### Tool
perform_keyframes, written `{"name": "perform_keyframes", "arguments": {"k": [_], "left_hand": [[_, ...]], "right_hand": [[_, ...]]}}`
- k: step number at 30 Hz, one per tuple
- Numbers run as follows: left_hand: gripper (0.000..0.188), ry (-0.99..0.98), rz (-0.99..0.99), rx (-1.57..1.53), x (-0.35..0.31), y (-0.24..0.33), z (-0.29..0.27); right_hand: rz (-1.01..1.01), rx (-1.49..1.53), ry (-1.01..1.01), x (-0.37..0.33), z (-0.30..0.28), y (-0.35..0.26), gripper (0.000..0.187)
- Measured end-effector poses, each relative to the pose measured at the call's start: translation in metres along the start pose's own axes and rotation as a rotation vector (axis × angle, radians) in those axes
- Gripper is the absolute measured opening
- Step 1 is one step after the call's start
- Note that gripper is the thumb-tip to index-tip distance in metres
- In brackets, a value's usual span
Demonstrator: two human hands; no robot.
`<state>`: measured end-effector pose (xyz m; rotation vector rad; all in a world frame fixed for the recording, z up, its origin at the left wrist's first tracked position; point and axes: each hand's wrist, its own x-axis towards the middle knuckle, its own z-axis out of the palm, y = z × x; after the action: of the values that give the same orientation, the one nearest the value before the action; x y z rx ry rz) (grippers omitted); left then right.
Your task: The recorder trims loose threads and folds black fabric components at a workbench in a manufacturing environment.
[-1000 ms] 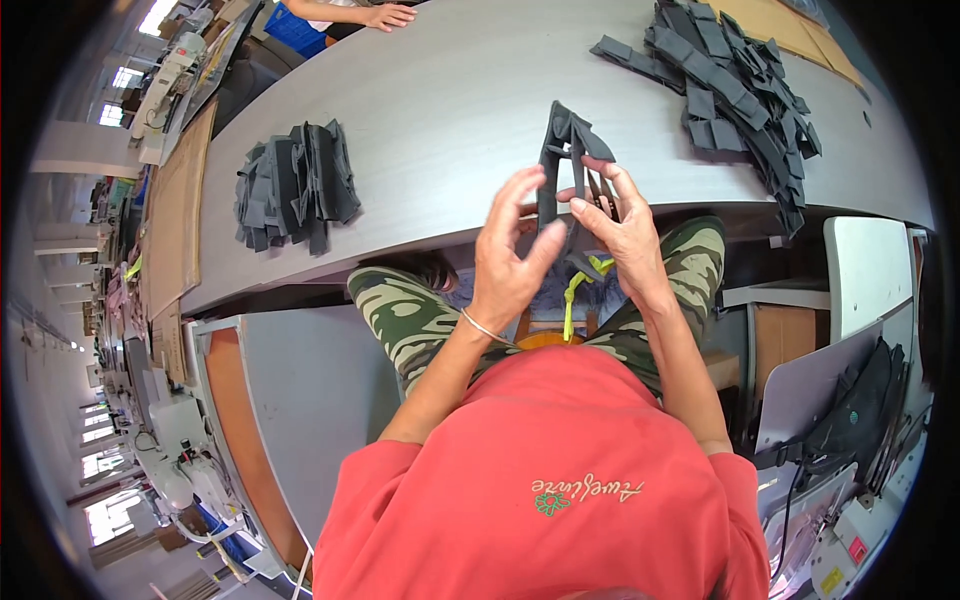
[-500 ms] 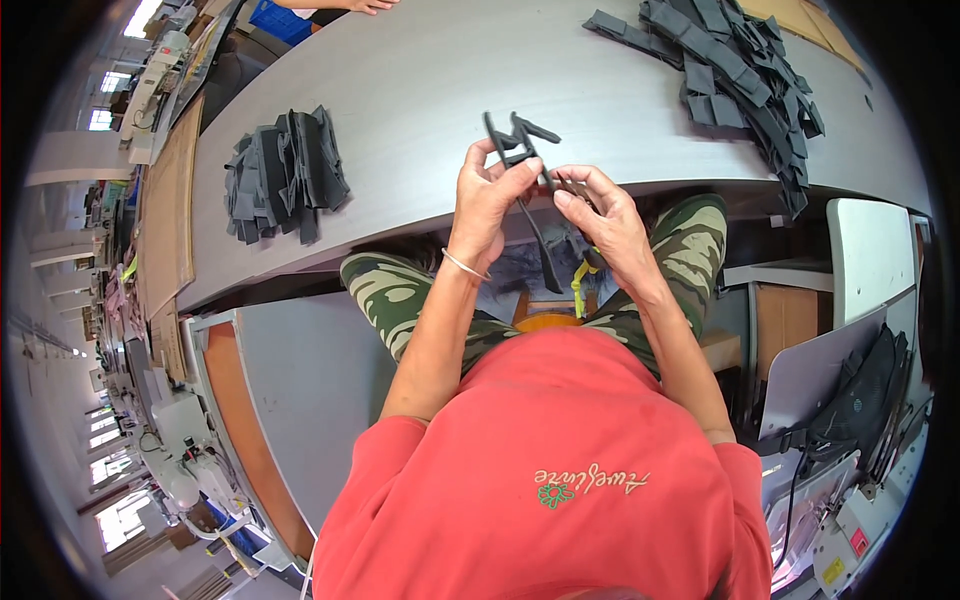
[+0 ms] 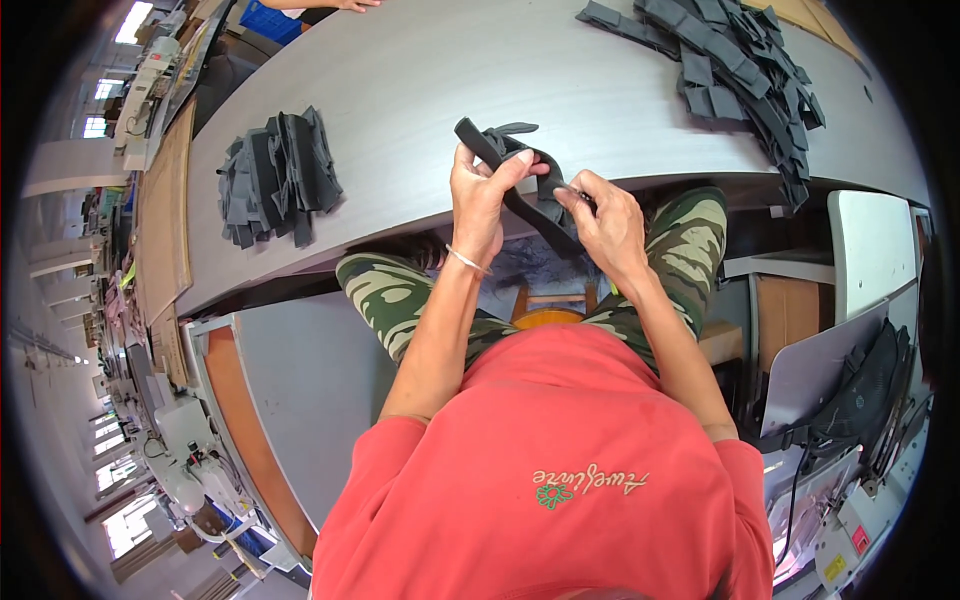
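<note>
**Dark fabric strip [image 3: 547, 230] between two hands at the table's front edge**

From the head camera's view, I see the left hand [image 3: 480, 200] gripping the strip, its thumb laid over the cloth and its fingers curled beneath. One flat end sticks out past those fingertips, up and to the left above the pale table [image 3: 400, 110]. From there the band slants down between the hands, its lower part reaching beyond the table's edge, over the lap. A narrower looped piece of the same dark cloth bends across the gap toward the right hand [image 3: 610, 228].

That right hand is closed, thumb and forefinger drawn together at the cloth's right side. A small dark object [image 3: 589, 203] shows among its fingers, too hidden to identify; whether they pinch the fabric too, I cannot tell.

Well off to the left of the hands sits a bundle of dark grey strips [image 3: 280, 175]; a larger, looser heap [image 3: 735, 80] sprawls at the upper right. At the top edge, a co-worker's hand [image 3: 357, 5] rests by the table's far side.
</note>
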<state>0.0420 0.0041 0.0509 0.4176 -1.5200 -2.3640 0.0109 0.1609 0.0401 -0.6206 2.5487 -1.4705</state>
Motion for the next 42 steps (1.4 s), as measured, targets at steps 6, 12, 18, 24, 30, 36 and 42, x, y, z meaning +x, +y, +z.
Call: {"name": "perform_keyframes", "arguments": {"k": [6,12,18,24,30,36,42], "left_hand": [[0.042,0.065,-0.021,0.033,0.026,-0.043,0.0],[0.046,0.124,0.159,0.318,0.032,-0.074,0.011],[0.047,0.137,0.165,0.477,0.037,-0.081,0.01],[0.044,0.134,0.169,0.561,0.038,-0.079,0.009],[0.041,0.096,0.203,0.452,0.038,-0.081,0.011],[0.041,0.089,0.162,0.461,0.041,-0.085,0.004],[0.041,0.081,0.155,0.473,0.041,-0.084,0.006]], "right_hand": [[0.219,-0.111,0.121,0.016,0.022,0.03,0.032],[0.225,-0.154,0.241,0.013,0.016,0.057,0.029],[0.079,-0.084,0.282,0.009,-0.009,0.061,0.023],[-0.059,-0.225,0.125,0.004,-0.02,0.071,0.02],[-0.162,-0.308,0.175,0.005,-0.015,0.067,0.016],[-0.235,-0.437,0.233,0.006,-0.007,0.069,0.015],[-0.234,-0.45,0.25,0.005,-0.004,0.07,0.014]]}}
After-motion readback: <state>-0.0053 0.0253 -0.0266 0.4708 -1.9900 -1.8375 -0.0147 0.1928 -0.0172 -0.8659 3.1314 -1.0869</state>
